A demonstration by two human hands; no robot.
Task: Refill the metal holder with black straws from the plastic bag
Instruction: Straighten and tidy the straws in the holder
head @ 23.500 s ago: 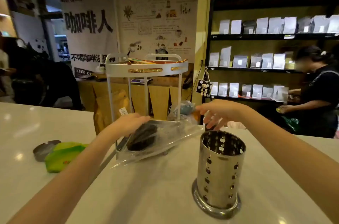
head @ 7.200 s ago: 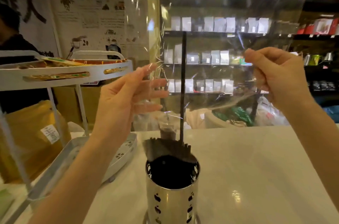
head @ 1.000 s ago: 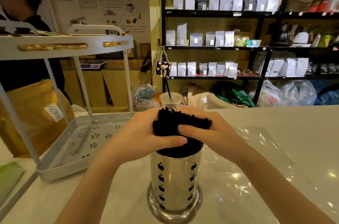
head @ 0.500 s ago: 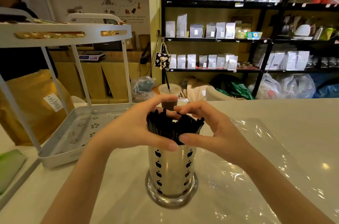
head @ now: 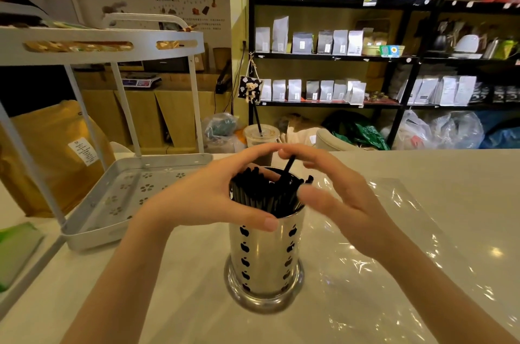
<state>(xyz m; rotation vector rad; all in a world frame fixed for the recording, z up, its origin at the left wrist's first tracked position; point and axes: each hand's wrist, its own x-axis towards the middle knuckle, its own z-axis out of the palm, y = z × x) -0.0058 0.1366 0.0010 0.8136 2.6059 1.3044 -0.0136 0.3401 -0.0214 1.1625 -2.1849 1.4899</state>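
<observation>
- Since half a second back: one stray straw (head: 287,170) now stands proud of the bundle. The right hand (head: 346,202) has loosened and is blurred, so I cannot tell its grip.
- Left hand (head: 208,200) curled round straws (head: 261,193) in holder (head: 264,253), mid-counter (head: 464,174), on the flattened bag (head: 399,231).
- Step, probably: levelling. Next: press the stray down gently.

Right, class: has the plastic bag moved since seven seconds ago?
Yes, down: then held above the metal holder, the plastic bag now lies flat on the counter beside it.
</observation>
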